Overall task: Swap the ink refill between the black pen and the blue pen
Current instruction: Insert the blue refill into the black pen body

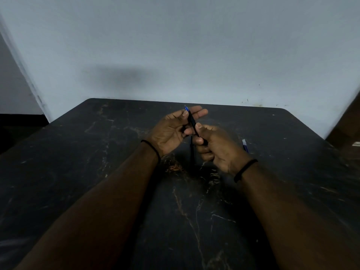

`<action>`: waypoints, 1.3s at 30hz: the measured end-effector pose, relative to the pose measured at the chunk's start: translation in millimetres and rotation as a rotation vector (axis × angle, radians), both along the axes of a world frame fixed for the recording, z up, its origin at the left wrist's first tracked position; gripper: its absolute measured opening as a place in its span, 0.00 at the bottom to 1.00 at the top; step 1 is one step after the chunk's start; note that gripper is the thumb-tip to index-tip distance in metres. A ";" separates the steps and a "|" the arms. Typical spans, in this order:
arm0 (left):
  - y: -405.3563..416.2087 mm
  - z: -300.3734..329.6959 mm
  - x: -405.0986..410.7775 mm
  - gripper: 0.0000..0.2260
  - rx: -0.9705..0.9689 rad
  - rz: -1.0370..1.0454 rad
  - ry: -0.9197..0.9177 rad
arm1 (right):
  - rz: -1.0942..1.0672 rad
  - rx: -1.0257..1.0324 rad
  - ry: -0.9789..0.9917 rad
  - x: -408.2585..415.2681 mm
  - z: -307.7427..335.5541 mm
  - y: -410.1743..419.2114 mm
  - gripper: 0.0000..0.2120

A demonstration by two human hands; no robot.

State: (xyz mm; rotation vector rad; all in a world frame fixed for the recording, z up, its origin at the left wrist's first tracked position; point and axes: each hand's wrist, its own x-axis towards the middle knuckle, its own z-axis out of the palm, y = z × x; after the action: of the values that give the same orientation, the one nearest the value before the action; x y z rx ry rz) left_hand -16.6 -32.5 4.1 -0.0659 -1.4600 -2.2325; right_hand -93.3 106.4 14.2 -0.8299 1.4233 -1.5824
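Right hand (212, 145) and left hand (171, 131) grip black pen (192, 121).

A black pen (192, 122) with a blue tip, over a black table (97, 172) veined tan and white.

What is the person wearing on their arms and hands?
Both forearms are bare, with no sleeves in view. A thin black band circles the left wrist, and a similar black band circles the right wrist. No gloves, rings or watch show on either hand.
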 end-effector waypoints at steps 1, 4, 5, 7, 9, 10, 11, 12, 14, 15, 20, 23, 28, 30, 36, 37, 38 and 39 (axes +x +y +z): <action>0.9 0.5 0.6 0.14 0.003 -0.003 0.002 | 0.016 0.002 -0.014 -0.6 -0.1 0.3 0.16; 3.0 1.8 2.2 0.14 0.013 -0.024 -0.002 | 0.054 -0.004 -0.052 -4.0 -0.8 2.5 0.16; 3.6 2.3 3.0 0.14 0.015 -0.030 -0.006 | 0.058 -0.009 -0.061 -4.6 -1.1 3.0 0.16; 4.5 3.2 4.0 0.13 0.005 -0.018 -0.022 | 0.027 -0.015 -0.038 -2.5 -1.9 1.9 0.15; 5.9 3.9 3.2 0.12 0.001 0.039 -0.036 | -0.049 -0.010 0.062 2.9 -3.1 -1.9 0.15; 6.6 4.5 2.2 0.11 0.007 0.070 -0.036 | -0.086 -0.008 0.117 5.6 -3.8 -3.8 0.16; 7.7 5.1 1.1 0.12 0.009 0.094 -0.036 | -0.116 -0.008 0.164 7.7 -4.7 -5.7 0.16; 8.7 5.6 0.3 0.12 0.007 0.112 -0.037 | -0.136 -0.013 0.203 8.9 -5.4 -7.0 0.17; 10.8 6.7 -0.8 0.11 -0.001 0.131 -0.030 | -0.166 -0.038 0.256 10.5 -5.5 -8.0 0.17; 12.1 7.2 -1.0 0.11 -0.002 0.136 -0.020 | -0.182 -0.051 0.274 10.7 -5.7 -8.0 0.17; 17.8 8.5 -4.0 0.11 -0.005 0.179 0.016 | -0.280 -0.058 0.382 9.8 -10.0 -11.8 0.17; 20.5 8.8 -5.6 0.11 -0.009 0.211 0.016 | -0.355 -0.066 0.416 9.9 -12.8 -17.1 0.17; 22.1 7.0 -8.7 0.10 -0.032 0.278 -0.004 | -0.399 -0.055 0.515 11.3 -12.5 -16.8 0.11; 22.3 4.9 -9.0 0.09 -0.019 0.283 0.000 | -0.438 -0.045 0.573 11.5 -15.5 -15.4 0.13; 8.9 -3.2 -6.6 0.09 0.013 0.298 -0.037 | -0.399 0.052 0.546 8.6 -19.3 -14.0 0.16; 6.3 -4.8 -5.5 0.09 0.003 0.317 -0.055 | -0.396 0.047 0.565 7.1 -18.9 -13.4 0.14; 4.1 -6.2 -4.2 0.09 -0.004 0.334 -0.069 | -0.400 0.032 0.566 5.9 -18.8 -13.0 0.11; 2.6 -7.6 -3.2 0.08 -0.005 0.345 -0.076 | -0.406 0.009 0.546 5.3 -19.1 -12.5 0.08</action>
State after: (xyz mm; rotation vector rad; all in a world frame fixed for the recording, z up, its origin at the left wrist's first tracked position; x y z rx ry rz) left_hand -19.8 -29.9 -3.5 0.2529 -1.3953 -1.9687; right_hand -88.0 93.8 -4.9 -1.0702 2.0915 -1.7158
